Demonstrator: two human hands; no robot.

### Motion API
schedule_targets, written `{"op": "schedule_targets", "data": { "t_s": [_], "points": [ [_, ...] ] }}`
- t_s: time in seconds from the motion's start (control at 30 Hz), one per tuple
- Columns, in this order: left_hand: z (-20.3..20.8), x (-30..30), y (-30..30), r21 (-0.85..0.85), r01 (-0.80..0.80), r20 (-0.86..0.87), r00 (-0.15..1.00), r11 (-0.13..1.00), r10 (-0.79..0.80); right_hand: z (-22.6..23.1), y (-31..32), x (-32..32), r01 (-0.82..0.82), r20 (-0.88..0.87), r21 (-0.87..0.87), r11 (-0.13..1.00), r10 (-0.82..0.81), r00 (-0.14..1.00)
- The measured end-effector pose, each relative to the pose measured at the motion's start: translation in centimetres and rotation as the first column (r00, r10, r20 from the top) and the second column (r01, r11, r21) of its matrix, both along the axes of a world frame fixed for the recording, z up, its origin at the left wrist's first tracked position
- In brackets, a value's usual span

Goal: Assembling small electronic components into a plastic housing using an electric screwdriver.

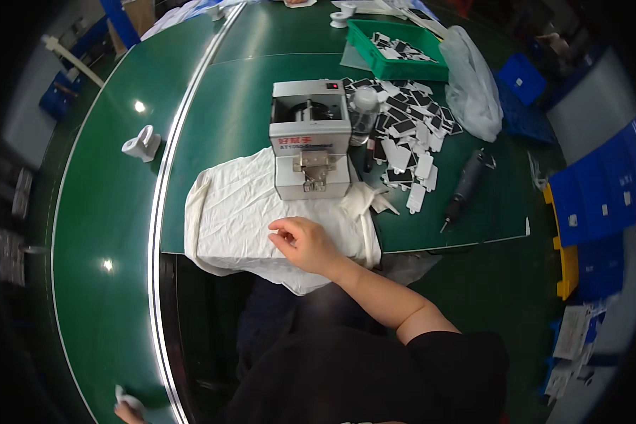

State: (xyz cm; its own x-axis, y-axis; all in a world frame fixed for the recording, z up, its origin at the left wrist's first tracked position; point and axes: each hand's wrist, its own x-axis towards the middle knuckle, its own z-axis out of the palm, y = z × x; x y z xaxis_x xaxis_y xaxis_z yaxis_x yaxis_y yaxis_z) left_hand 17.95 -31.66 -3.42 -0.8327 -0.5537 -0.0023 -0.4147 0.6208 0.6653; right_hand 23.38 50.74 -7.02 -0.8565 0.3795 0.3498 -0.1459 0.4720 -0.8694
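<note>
My right hand (300, 244) is above the white cloth (237, 205), its fingers curled. Thumb and forefinger are apart, with nothing visible between them. Just beyond it, a grey tabletop screw feeder (311, 138) stands on the far part of the cloth. At the lower left, my left hand (128, 413) is partly cut off by the picture's edge. Its fingers are closed on a white plastic part (131, 401), blurred and partly hidden, over the green belt. Another white plastic part (143, 143) sits farther up that belt.
Right of the feeder stand a clear jar (364, 109) and a pile of flat white pieces with black panels (410, 134). A green bin (403, 67) holds more. An electric screwdriver (466, 187) lies near the right edge, below a clear plastic bag (473, 92). A metal rail (164, 162) borders the belt.
</note>
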Motion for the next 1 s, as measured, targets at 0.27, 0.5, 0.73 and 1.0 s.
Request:
{"op": "schedule_targets", "data": {
  "t_s": [0.27, 0.5, 0.73, 1.0],
  "points": [
    [7.8, -6.8, 48.7, 0.477, 0.727, -0.321, 0.667, 0.493, -0.673, 0.6, -0.4, 0.0, -0.006, -0.028, -0.084, 0.996, 0.004, 1.000],
    [5.0, 0.8, 69.0, 0.282, 0.958, -0.506, 0.194, 0.052, -0.840, 4.2, -0.1, 6.1, -0.071, 0.062, -0.763, 0.643, 0.182, 0.981],
    [5.0, 1.9, 70.1, 0.105, 0.961, -0.489, -0.173, -0.254, -0.855, 1.7, 1.3, 7.0, -0.179, -0.144, -0.941, 0.286, 0.139, 0.980],
    [3.6, -0.6, 69.6, 0.184, 0.911, -0.540, -0.220, -0.369, -0.812, 1.4, 0.7, 8.2, -0.322, -0.194, -0.858, 0.401, 0.328, 0.924]
  ]
}}
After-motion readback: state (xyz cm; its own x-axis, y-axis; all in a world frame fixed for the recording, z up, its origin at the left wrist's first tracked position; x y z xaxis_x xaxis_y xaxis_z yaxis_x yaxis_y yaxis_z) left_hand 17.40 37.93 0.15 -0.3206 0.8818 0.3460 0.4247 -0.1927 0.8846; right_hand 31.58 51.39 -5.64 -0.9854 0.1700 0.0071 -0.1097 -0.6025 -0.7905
